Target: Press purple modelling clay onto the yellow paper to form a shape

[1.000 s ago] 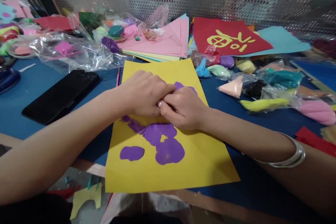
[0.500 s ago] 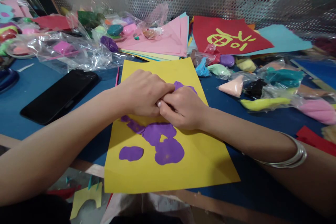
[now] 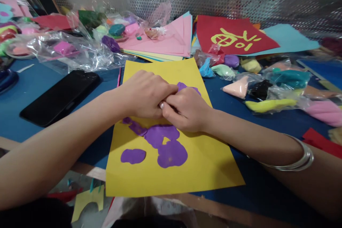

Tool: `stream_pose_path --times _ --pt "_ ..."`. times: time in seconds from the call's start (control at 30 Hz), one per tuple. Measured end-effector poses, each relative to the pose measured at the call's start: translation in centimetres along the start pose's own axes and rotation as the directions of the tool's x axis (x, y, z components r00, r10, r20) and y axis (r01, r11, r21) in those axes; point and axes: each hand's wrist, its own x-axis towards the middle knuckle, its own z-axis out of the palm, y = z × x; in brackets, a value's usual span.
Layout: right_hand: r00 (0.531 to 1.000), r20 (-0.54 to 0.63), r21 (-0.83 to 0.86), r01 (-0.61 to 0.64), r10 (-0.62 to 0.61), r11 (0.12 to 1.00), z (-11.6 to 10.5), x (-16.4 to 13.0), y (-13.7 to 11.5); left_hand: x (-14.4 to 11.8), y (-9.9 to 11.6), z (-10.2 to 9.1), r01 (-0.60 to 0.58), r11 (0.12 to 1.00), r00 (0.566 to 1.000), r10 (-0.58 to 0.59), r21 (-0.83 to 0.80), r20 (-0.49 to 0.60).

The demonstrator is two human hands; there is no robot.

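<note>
My left hand (image 3: 146, 93) and my right hand (image 3: 187, 109) meet knuckle to knuckle above the yellow paper (image 3: 211, 164), with fingers curled in and touching. Whatever is pinched between them, if anything, is hidden. Flattened purple clay (image 3: 173, 153) lies on the paper below the hands in joined patches, narrowing to a strip at upper left. Apart from it, at lower left, is a purple clay oval (image 3: 133, 156). More purple clay (image 3: 184, 86) shows just behind my right hand, partly covered by it.
A black phone (image 3: 60, 98) lies left of the paper, near a pink stick (image 3: 119, 77). Bagged clay lumps (image 3: 288, 78) crowd the right side. Behind are pink sheets (image 3: 165, 41) and a red sheet (image 3: 205, 32) with yellow clay shapes. The table's front edge (image 3: 211, 206) runs below.
</note>
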Motion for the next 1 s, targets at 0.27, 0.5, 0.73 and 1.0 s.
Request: stream_pose_path --times 0.27,0.5,0.73,1.0 --pt "1.000 -0.015 0.005 0.019 -0.018 1.000 -0.02 -0.03 0.09 0.03 0.02 -0.17 0.012 1.000 1.000 -0.012 -0.005 0.026" --pt "1.000 -0.008 -0.006 0.019 -0.019 1.000 -0.07 0.00 0.08 0.03 0.00 -0.16 0.003 1.000 1.000 -0.003 -0.019 0.005" --pt "1.000 0.001 -0.009 0.001 -0.001 1.000 -0.07 0.02 -0.01 0.08 0.05 -0.22 0.015 1.000 0.999 -0.015 -0.021 0.035" --pt "1.000 0.011 -0.016 0.009 -0.009 1.000 -0.16 0.03 0.00 0.06 0.04 -0.28 0.008 1.000 1.000 -0.007 -0.016 0.029"
